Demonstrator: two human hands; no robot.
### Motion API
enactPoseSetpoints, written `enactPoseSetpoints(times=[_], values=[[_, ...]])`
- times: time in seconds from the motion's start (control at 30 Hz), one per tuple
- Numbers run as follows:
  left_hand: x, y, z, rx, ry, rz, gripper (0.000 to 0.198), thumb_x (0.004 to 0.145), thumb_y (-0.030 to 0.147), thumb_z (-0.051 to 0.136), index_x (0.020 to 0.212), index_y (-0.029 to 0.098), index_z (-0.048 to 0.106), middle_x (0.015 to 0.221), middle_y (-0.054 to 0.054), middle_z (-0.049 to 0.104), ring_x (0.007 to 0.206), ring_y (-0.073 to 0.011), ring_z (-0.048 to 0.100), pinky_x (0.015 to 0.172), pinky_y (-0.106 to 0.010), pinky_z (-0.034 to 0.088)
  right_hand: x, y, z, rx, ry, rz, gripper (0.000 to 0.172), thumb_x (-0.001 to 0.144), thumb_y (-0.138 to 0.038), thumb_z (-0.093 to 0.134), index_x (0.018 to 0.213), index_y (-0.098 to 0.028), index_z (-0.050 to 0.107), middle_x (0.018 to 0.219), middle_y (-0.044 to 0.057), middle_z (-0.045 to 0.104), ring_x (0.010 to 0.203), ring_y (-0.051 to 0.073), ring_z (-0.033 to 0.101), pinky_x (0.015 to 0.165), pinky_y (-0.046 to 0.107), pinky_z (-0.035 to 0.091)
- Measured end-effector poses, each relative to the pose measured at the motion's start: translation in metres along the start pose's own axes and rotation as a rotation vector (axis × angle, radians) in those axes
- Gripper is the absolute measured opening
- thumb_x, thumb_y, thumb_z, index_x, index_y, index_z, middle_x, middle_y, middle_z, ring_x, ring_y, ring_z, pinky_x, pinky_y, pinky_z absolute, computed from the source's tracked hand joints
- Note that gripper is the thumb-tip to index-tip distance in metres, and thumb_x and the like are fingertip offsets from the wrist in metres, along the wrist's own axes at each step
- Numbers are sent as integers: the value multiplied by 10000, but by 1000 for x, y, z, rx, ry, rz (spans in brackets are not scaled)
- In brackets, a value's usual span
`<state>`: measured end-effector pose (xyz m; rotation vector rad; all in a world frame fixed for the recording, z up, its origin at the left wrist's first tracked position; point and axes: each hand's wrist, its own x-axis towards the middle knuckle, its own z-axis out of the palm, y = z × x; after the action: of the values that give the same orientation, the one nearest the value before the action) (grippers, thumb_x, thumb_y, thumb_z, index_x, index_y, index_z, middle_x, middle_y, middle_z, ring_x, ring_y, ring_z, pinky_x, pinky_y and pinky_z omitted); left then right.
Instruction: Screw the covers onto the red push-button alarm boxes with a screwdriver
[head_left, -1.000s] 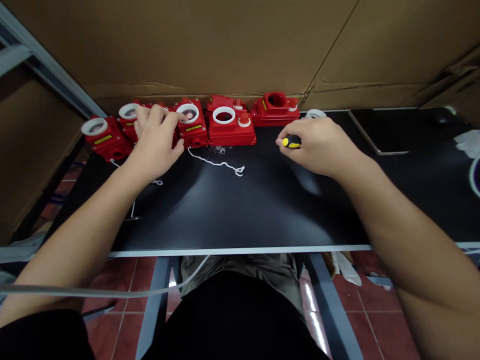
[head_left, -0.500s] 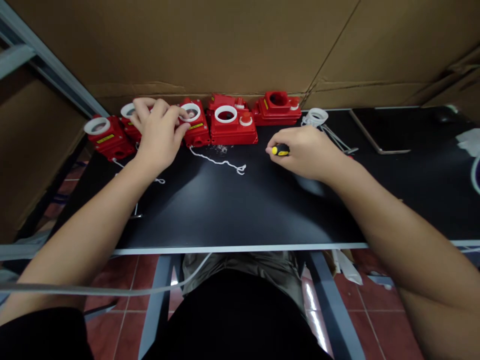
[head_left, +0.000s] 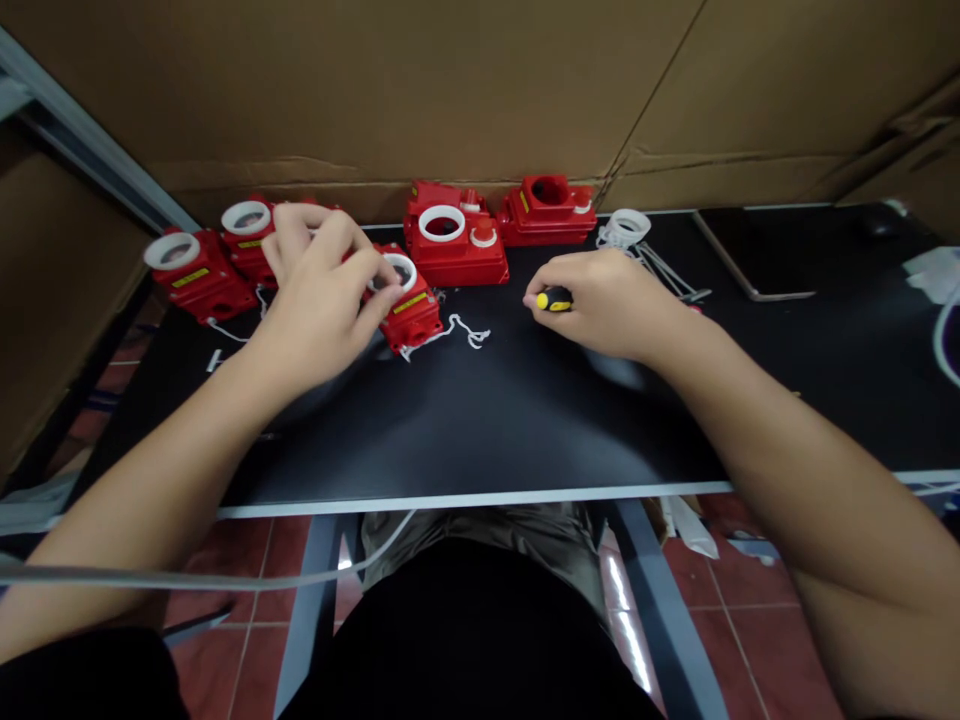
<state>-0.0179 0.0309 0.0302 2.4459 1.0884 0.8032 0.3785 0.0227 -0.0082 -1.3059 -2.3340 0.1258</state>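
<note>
With its fingers curled over the white ring, my left hand grips a red box-shaped housing with a yellow label, tilted on the black tabletop. A white cord trails from that housing to the right. My right hand is closed around a screwdriver; only part of its yellow-and-black handle shows, and the shaft is hidden. It stays over the table, apart from the housings. Left of my left hand stand two similar red housings, one at the end and one partly covered.
More red housings stand at the back, one with a white ring and one with a bare hole. White rings and thin metal rods lie right of them. Farther right is a dark tablet. A cardboard wall rises behind.
My left hand has pulled the red housing away from the back row, toward me and slightly right, its cord bunching up. My right hand has hardly moved. The view has shifted slightly.
</note>
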Motion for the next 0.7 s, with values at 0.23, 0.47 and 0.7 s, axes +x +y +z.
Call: enactPoseSetpoints(times=[0.23,0.47,0.7], values=[[-11,43,2,74,-32,140,276,1235,567,780,1146,321,867,1204,-128,780,1211,-431,736,1220,-747,614,0,-8,-17,30,-91,-51,177,1099,-298,737,1071,-257,908,1133,119,962,1047,347,885,947,476,604],[-4,20,-7,94,-400,274,884,1172,871,849,1873,366,663,1918,-152,649,1759,-517,556,1493,-794,500,2,-34,-17,212,-419,-181,520,1186,-487,804,1609,-198,889,1493,172,954,1236,331,901,1016,416,634],[-4,3,-22,275,-339,142,889,1018,1046,838,1510,306,845,1413,-130,770,1212,-433,717,1180,-696,667,4,-43,-21,107,-525,-136,74,1065,-216,775,1073,-243,844,1115,75,924,936,254,800,855,377,520]])
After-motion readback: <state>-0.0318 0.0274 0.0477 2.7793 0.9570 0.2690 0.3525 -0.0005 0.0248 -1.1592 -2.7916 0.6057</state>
